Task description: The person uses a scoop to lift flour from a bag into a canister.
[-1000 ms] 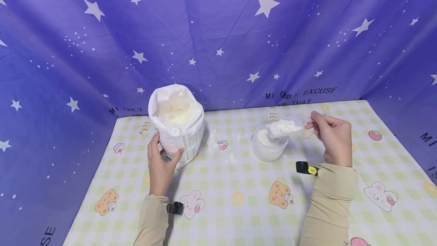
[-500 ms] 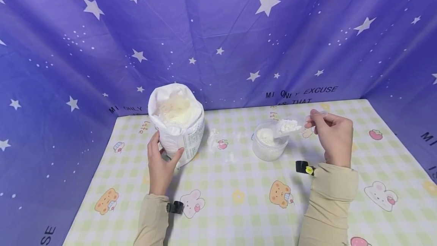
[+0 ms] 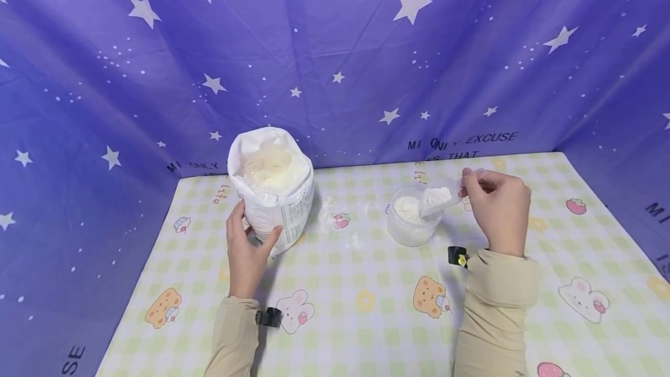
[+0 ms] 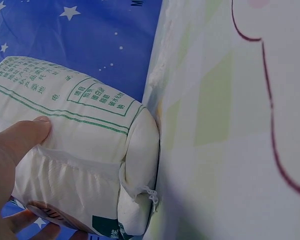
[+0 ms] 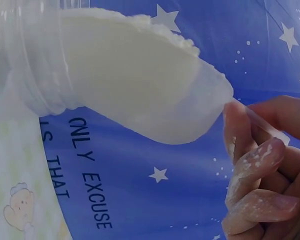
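Observation:
An open white bag of flour (image 3: 280, 211) stands upright on the left of the table, pale powder visible inside its mouth. My left hand (image 3: 247, 263) holds its near side, thumb on the printed panel and fingers round the other side, as the left wrist view also shows. Between thumb and fingers, my right hand (image 3: 501, 208) pinches the handle of a translucent plastic scoop (image 5: 180, 115). White powder fills much of that scoop, and its front end overlaps the rim of a clear round tub (image 3: 413, 233). More powder lies within the tub. Powder dusts my right fingers.
Spilled powder (image 3: 327, 214) marks the checked tablecloth (image 3: 366, 266) between bag and tub. A blue star-patterned curtain (image 3: 335, 34) rises along the table's back edge and both sides. Each wrist wears a black camera.
My right hand has shifted slightly left, and the scoop has turned so that it slopes more toward the tub. The left hand and the flour bag have stayed in place.

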### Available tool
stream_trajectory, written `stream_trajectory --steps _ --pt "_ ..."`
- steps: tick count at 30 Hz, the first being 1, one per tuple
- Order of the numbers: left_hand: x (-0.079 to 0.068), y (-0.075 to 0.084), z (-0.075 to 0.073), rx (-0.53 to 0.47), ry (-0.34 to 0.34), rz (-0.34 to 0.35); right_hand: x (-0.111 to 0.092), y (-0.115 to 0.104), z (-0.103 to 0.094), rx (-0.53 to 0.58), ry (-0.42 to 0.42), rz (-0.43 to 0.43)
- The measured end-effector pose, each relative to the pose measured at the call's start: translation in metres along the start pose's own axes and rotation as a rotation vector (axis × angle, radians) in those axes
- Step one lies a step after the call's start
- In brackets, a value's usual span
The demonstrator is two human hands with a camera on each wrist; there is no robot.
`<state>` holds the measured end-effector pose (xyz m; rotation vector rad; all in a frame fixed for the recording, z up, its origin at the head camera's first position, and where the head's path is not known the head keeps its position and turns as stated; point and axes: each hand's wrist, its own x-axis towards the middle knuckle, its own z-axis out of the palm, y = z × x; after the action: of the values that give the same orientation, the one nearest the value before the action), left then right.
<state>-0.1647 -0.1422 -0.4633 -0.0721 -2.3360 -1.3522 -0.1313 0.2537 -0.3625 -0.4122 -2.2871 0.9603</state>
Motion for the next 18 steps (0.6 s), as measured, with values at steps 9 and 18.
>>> stream_trajectory --steps 9,18 --pt "0.000 0.001 0.000 -0.003 -0.006 -0.008 -0.002 -0.011 -0.001 -0.077 0.005 -0.059" --pt "-0.001 0.001 0.000 -0.004 -0.006 -0.010 -0.005 -0.015 -0.006 -0.107 -0.004 -0.073"
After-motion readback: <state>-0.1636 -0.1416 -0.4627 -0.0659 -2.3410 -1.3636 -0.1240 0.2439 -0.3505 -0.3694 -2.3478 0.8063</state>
